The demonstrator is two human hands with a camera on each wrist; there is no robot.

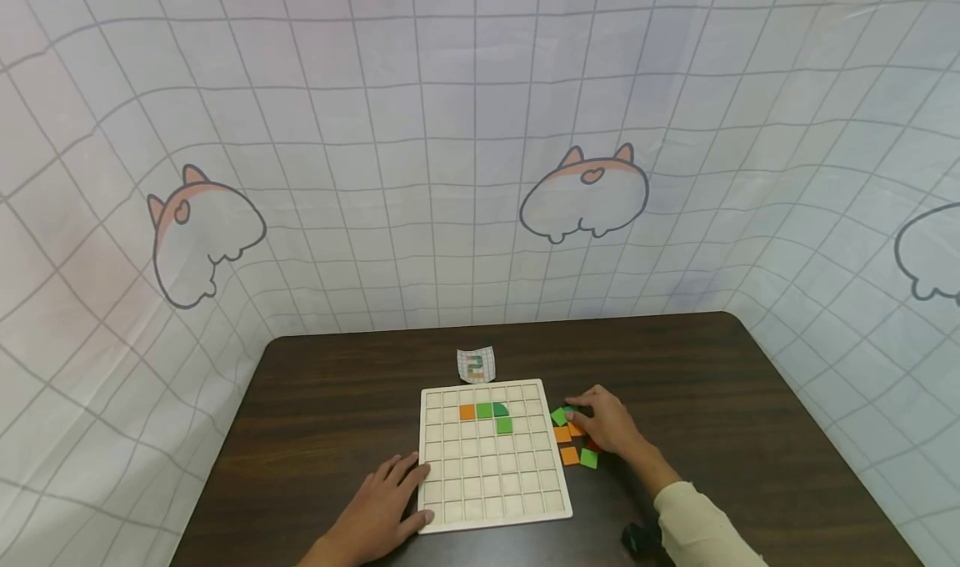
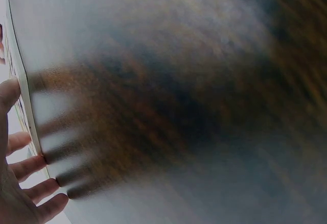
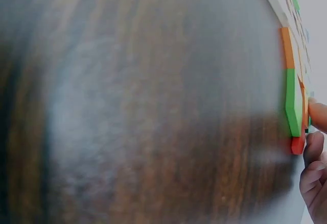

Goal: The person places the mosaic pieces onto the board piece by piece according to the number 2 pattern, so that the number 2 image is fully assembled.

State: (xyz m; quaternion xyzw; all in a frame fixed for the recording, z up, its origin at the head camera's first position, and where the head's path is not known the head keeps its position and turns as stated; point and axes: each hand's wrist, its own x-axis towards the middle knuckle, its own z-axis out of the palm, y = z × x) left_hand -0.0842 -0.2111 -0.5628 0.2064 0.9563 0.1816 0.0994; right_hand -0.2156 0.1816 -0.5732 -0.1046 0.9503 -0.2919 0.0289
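Note:
A white square grid board (image 1: 480,488) lies on the table. On it are an orange square tile (image 1: 467,412), two light green square tiles and a dark green tile (image 1: 501,409) with a rounded corner. My left hand (image 1: 381,504) rests at the board's left edge, its fingers spread. Right of the board my right hand (image 1: 603,419) reaches over a group of loose tiles, its thumb and index finger pinching a dark green tile (image 1: 569,409). Under and beside that hand lie orange tiles (image 1: 570,456), light green tiles (image 1: 588,459) and a red tile (image 3: 298,145).
A small paper card (image 1: 476,365) with a coloured grid figure lies just behind the board. A black object (image 1: 637,539) sits near the right forearm. The dark wooden table (image 1: 337,392) meets a white grid-patterned curtain (image 1: 390,217) at the back and sides.

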